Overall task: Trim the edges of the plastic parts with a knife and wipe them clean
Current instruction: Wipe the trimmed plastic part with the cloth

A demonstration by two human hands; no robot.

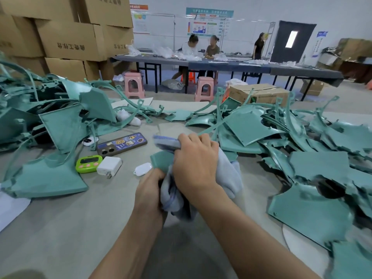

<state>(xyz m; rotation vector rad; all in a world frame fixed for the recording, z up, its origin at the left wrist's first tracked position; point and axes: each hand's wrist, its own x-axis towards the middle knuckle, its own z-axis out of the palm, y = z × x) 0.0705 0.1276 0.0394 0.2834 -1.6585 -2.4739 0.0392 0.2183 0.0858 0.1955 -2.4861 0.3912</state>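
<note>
— What are the hands doing?
— Both are closed and close together over the grey desk. The left hand grips the lower end of a teal plastic part. The right hand, just above it, clutches a pale blue cloth bunched against that part.
— What lies around them?
— Just left of the hands are a white earbud case, a white charger, a green timer and a phone lying face down. Heaps of teal parts sit further left and to the right
</note>
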